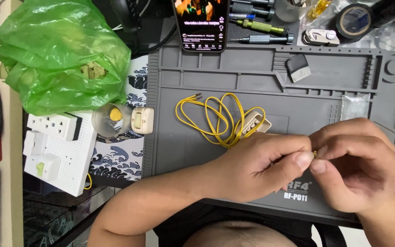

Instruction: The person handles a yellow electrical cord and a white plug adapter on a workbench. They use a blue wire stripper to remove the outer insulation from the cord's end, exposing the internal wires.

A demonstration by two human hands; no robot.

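Sitting at the far left of the bench [270, 116] is a green bag [56, 55], with a white power strip [60, 151] below it and a small clear cup [110, 120] just beside a cream part [142, 120]. Further right, a loose yellow wire [216, 119] is coiling on the grey mat [184, 151], running into a beige plug [252, 123] that is lying just above the left hand [257, 167]. That hand is pinching shut, thumb against forefinger, and the right hand [357, 167] is closing the same way, their fingertips meeting on a tiny brass-coloured piece [315, 153], possibly the wire's stripped end. It is sitting between both hands, equally near each, its long axis seemingly running left to right. A phone [202, 23], screwdrivers [261, 33] and a tape roll [354, 20] are lying along the top.
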